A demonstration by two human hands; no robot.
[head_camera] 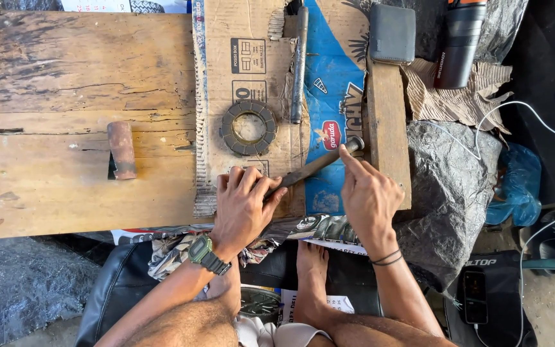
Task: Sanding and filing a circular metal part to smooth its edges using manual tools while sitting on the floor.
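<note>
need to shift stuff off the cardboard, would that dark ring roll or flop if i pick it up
The ring lies flat on the cardboard, so it should stay put unless tipped on edge; being round, it could then roll. It looks thick and segmented, probably stiff rather than floppy. Its rough, dull face suggests decent grip. The weight is hard to judge.

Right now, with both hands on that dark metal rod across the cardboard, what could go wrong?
1. The right hand only fingers the metal rod near its tip, so a slip could pinch those fingers against the wooden block.
2. The cardboard lies loose on the planks and might shift under pressure.
3. The ring disc sits close to the left hand and could get knocked.
</note>
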